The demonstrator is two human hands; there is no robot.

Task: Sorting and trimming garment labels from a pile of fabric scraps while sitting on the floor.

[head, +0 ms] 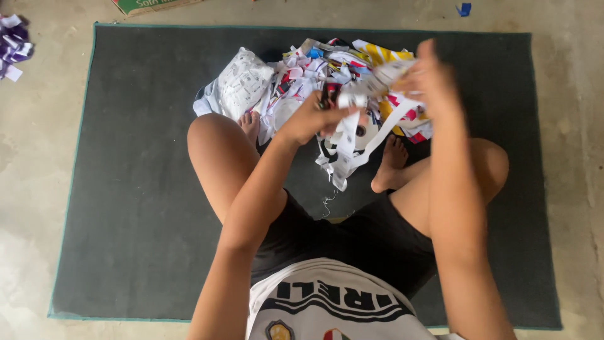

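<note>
My left hand (313,119) and blurred right hand (428,79) both grip a long white fabric strip (352,148) above the dark grey mat's (126,189) far edge; its dangling tail could, I judge, snag the colourful scrap pile (327,69).

A long white fabric strip (347,146) hangs in folds and loops between the two raised hands, its free ends dangling down toward the dark mat between the person's bare feet. It is narrow, ribbon-like, with dark markings (too blurred to make out). Its upper part is bunched where the left hand (314,119) pinches it; another stretch runs up and right to the right hand (428,79). Just beyond it, farther away, lies a heap of similar white and coloured scraps (321,66).
</note>
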